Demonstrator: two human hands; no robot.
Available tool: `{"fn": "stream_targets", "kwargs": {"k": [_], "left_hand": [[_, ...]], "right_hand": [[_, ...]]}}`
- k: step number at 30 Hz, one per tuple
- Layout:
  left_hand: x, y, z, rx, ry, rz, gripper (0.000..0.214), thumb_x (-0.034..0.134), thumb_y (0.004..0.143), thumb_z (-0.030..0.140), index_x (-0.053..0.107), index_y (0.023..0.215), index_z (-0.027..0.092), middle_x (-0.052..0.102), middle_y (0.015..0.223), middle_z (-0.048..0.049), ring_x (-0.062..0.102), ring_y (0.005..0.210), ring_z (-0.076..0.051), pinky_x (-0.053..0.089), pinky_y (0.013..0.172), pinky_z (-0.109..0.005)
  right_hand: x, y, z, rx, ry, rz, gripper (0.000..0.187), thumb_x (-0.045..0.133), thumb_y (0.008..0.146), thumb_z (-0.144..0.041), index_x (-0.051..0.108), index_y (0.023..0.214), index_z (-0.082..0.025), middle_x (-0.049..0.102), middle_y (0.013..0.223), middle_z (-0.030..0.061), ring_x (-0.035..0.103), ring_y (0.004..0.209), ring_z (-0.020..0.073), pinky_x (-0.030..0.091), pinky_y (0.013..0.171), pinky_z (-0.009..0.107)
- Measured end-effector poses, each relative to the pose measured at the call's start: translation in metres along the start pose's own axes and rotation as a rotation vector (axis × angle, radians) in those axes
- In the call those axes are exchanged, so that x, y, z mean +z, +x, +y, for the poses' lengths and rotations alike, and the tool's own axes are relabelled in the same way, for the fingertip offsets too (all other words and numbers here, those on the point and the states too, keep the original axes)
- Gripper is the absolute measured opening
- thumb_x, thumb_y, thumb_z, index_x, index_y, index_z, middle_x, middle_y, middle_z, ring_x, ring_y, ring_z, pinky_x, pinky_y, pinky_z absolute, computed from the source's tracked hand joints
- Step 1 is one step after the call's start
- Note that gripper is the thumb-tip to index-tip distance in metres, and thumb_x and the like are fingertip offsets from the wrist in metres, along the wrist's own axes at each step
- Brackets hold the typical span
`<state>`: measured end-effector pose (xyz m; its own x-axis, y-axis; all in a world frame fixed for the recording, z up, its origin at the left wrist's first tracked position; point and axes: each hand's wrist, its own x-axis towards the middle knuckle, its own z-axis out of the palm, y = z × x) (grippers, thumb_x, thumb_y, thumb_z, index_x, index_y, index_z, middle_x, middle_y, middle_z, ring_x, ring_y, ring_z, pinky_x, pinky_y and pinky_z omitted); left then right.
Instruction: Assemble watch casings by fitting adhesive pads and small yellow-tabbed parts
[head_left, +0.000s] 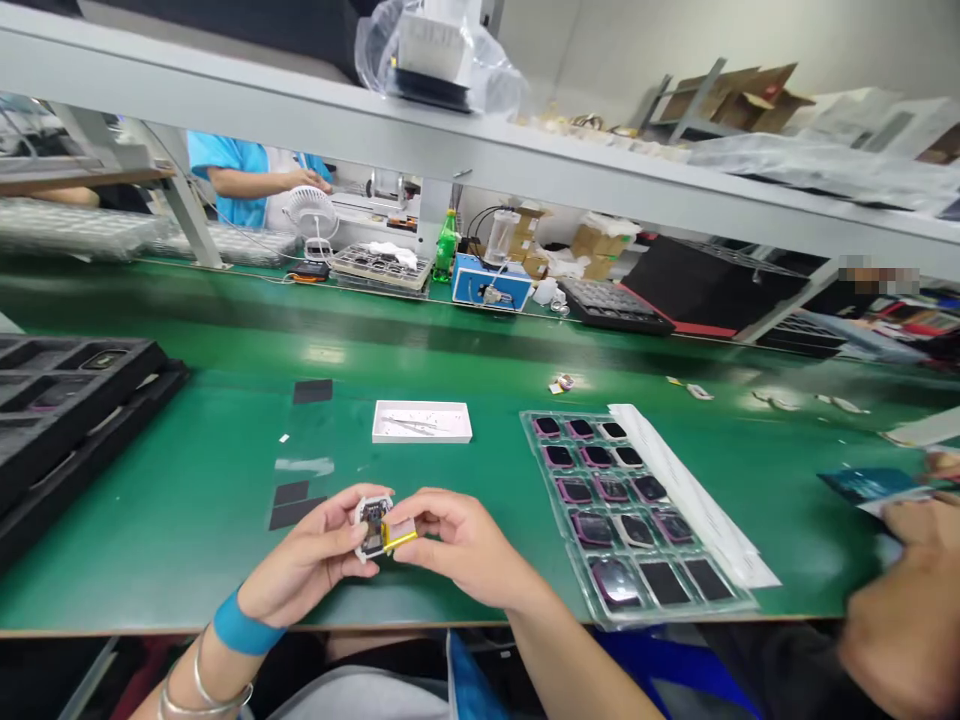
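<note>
Over the green bench mat, your left hand and right hand hold a small white-framed circuit module up, its yellow lead pointing right. Your fingers clamp its edges from both sides, keeping it steady, with a plastic tray of black pouches to the right.

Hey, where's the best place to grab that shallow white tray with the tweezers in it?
Best by its near long rim, coming from your side over the green mat. The shallow white tray lies flat and open, with loose tweezers inside, so a pinch on the rim keeps it level and clear of them. Your left hand and right hand are both on the small circuit module.
</note>
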<state>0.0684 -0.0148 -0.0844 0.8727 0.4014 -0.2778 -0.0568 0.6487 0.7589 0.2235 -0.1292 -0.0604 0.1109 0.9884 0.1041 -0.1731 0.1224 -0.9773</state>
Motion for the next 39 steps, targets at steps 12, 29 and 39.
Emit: {"fn": "stream_targets", "kwargs": {"k": [12,29,39], "left_hand": [[0.007,-0.007,-0.013,-0.045,-0.031,-0.145,0.027,0.064,0.076,0.017,0.063,0.103,0.019,0.063,0.086,-0.007,0.063,0.08,-0.017,0.057,0.063,-0.024],[-0.039,-0.04,0.025,-0.074,0.088,-0.043,0.022,0.068,0.074,0.022,0.063,0.095,0.016,0.065,0.083,-0.0069,0.065,0.075,-0.017,0.055,0.059,-0.022],[-0.125,-0.035,0.072,0.103,-0.025,0.291,0.022,0.069,0.071,0.022,0.062,0.091,0.014,0.07,0.089,-0.0083,0.065,0.073,-0.016,0.055,0.068,-0.029]], "right_hand": [[0.003,-0.004,-0.012,-0.173,-0.567,0.158,0.011,0.064,0.08,-0.028,0.072,0.085,-0.021,0.064,0.074,0.001,0.056,0.07,0.0116,0.046,0.067,0.024],[0.077,0.041,0.01,-0.075,-0.716,0.177,0.012,0.059,0.083,-0.025,0.07,0.082,-0.02,0.057,0.065,-0.0016,0.052,0.061,0.0101,0.042,0.061,0.022],[0.099,0.111,0.068,0.027,-0.476,0.434,0.024,0.055,0.081,-0.031,0.061,0.1,-0.017,0.064,0.084,0.0032,0.06,0.078,0.0135,0.048,0.074,0.027]]}}
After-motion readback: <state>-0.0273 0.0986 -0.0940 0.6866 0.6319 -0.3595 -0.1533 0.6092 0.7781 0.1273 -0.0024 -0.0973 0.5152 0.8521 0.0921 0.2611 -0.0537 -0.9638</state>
